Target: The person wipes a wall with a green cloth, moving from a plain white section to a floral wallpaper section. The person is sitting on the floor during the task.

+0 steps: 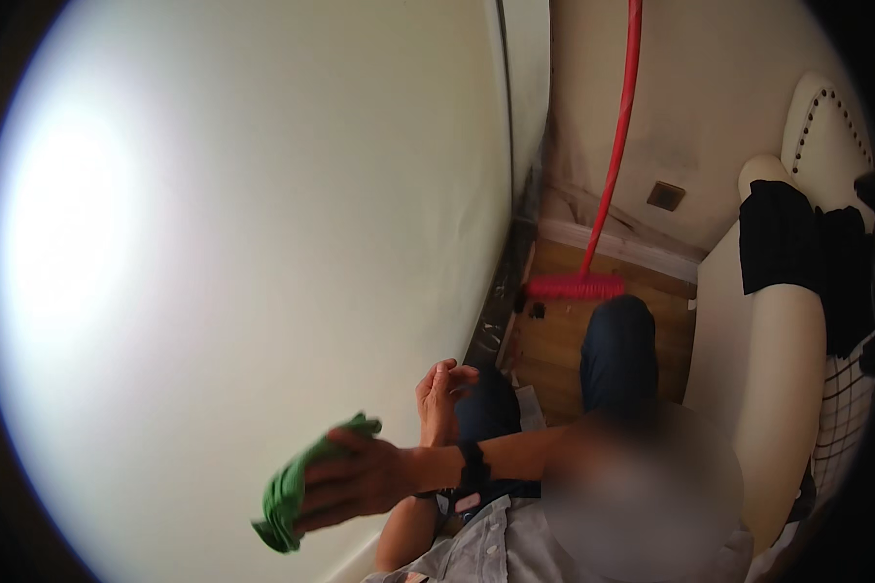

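My right hand (357,477), its arm crossing in front of my body with a black band on the wrist, grips a folded green cloth (288,495). The cloth lies against or close to a large smooth white panel or wall (299,255); contact cannot be told. Just above the right wrist, my left hand (443,393) is raised with loosely bent fingers and nothing visible in it. It is beside my knee in dark blue trousers (490,408). A bright glare covers the far left of the white surface.
A red-handled broom (612,167) leans on the beige wall, its pink-red head (576,286) on the wooden floor (547,342). Dark marbled skirting (499,310) edges the white surface. At right stands a cream upholstered bed or sofa (784,379) with black cloth (780,237) over it. A square socket plate (666,196) sits on the wall.
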`<state>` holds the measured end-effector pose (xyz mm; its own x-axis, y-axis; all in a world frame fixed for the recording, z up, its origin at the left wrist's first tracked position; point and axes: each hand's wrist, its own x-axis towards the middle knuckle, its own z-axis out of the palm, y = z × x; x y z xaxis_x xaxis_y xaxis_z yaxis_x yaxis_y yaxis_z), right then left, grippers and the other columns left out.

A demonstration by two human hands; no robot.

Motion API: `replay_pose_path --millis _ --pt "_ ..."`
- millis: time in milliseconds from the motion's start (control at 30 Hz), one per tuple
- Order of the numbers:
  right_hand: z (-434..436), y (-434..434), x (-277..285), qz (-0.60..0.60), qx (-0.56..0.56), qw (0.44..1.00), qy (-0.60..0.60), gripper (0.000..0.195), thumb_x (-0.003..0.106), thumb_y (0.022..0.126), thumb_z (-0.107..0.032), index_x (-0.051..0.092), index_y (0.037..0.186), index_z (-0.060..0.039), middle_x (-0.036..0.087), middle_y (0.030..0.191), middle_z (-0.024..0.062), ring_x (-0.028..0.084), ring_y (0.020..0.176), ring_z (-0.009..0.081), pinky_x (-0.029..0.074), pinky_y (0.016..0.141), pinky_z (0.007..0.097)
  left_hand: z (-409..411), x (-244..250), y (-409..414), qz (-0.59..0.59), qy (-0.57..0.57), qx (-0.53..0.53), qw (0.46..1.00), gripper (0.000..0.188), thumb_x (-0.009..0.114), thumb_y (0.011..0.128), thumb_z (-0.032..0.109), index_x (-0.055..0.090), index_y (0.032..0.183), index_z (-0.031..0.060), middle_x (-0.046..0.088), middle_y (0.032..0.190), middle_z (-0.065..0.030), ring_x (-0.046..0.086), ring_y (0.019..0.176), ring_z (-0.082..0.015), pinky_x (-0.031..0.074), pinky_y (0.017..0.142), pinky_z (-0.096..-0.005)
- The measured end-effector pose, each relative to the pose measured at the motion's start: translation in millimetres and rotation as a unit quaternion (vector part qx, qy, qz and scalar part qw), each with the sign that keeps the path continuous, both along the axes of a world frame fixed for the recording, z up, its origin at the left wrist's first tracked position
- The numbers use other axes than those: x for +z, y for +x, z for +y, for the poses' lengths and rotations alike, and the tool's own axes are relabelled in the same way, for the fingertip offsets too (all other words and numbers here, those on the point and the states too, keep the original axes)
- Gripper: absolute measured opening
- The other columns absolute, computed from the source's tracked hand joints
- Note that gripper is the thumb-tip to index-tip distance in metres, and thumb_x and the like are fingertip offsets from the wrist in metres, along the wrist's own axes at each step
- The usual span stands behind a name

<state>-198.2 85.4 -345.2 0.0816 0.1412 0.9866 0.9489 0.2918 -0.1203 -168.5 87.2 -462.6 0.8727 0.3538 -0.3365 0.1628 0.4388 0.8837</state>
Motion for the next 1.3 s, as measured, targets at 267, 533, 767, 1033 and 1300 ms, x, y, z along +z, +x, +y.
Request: replay_pose_path --millis 267,533,767,1033,1300 --pt "-13.4 111.3 -35.8 0.083 -0.072 0.993 -0.039 0.049 0.065 0.091 -0.028 0.060 0.139 -0.0168 0.054 0.144 0.0118 0.047 0.135 0.0373 0.028 0.116 0.0569 19.2 -25.9 -54.0 -0.089 0.285 -0.077 0.951 0.036 0.054 0.108 0.030 0.063 0.120 -0.0026 0.073 0.098 -0.0094 0.066 0.090 -0.0161 0.051 0.083 -0.0298" --pt "-36.9 231.1 -44.8 0.335 -0.140 0.931 0.040 0.060 0.035 0.110 -0.030 0.022 0.162 -0.0031 0.014 0.170 0.0189 0.009 0.158 0.0351 0.012 0.127 0.0457 1.1 77.9 -75.1 -0.163 0.520 0.081 0.835 0.016 0.054 0.101 0.006 0.067 0.100 -0.0036 0.072 0.092 -0.0155 0.067 0.083 -0.0252 0.052 0.074 -0.0349" --pt "0.1 46.7 -111.7 0.218 -0.117 0.969 -0.017 0.038 0.065 0.090 -0.020 0.067 0.128 -0.0141 0.048 0.149 0.0236 0.035 0.142 0.0544 0.017 0.118 0.0698 12.9 127.4 -83.2 -0.316 0.724 0.175 0.587 0.017 0.045 0.103 0.013 0.056 0.107 0.0005 0.069 0.085 -0.0173 0.060 0.077 -0.0343 0.050 0.068 -0.0442" --pt "-13.2 61.0 -156.2 0.102 -0.084 0.988 -0.076 0.044 0.074 0.078 -0.023 0.070 0.122 -0.0286 0.058 0.141 0.0057 0.047 0.140 0.0366 0.023 0.122 0.0628 13.8 118.6 -84.1 -0.312 0.735 0.206 0.565 0.019 0.044 0.104 0.012 0.058 0.105 0.0002 0.068 0.084 -0.0143 0.058 0.082 -0.0326 0.048 0.070 -0.0429" --pt "-30.8 236.7 -179.4 0.622 -0.160 0.767 -0.002 0.064 0.030 0.110 -0.040 0.013 0.163 -0.0074 0.020 0.168 0.0206 0.023 0.153 0.0372 0.022 0.122 0.0509 5.3 116.4 -70.3 -0.289 0.746 0.178 0.573 0.017 0.047 0.101 0.003 0.060 0.095 -0.0041 0.069 0.085 -0.0158 0.061 0.082 -0.0332 0.050 0.068 -0.0417"
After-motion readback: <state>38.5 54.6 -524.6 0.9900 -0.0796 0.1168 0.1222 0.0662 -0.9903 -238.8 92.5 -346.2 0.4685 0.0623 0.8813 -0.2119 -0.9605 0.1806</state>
